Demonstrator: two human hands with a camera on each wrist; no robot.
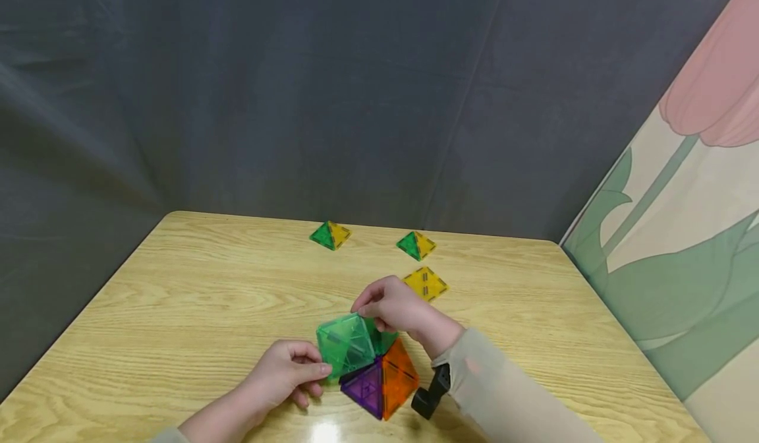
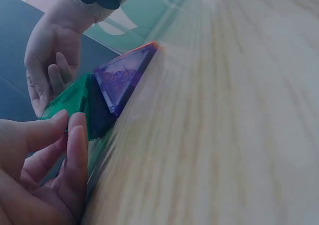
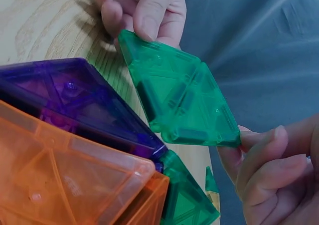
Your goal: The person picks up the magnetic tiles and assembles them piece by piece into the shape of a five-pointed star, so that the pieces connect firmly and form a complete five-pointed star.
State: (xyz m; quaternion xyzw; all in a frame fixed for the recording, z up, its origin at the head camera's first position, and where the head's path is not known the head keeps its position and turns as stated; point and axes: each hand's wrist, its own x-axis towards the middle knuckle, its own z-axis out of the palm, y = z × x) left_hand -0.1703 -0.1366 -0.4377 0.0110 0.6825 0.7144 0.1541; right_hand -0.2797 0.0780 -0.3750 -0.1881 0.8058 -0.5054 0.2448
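Both hands hold a translucent green magnetic tile piece (image 1: 344, 345) by opposite corners, above the wooden table. Thumb and fingers of the left hand (image 1: 287, 374) pinch its near left corner. At the far right corner, the right hand (image 1: 396, 303) pinches it with its fingertips. In the right wrist view the green piece (image 3: 182, 93) looks like a diamond with a seam across it. Close beside it stands a cluster with purple tiles (image 1: 364, 389), orange tiles (image 1: 398, 377) and another green tile (image 3: 187, 195). Whether the held piece touches the cluster, I cannot tell.
Beyond the right hand lies a yellow tile piece (image 1: 429, 283). Two small green-and-yellow tile shapes (image 1: 330, 235) sit near the table's back edge. A dark curtain (image 1: 332, 100) hangs behind the table (image 1: 196, 298), and a flower-patterned cloth (image 1: 682, 232) hangs at the right.
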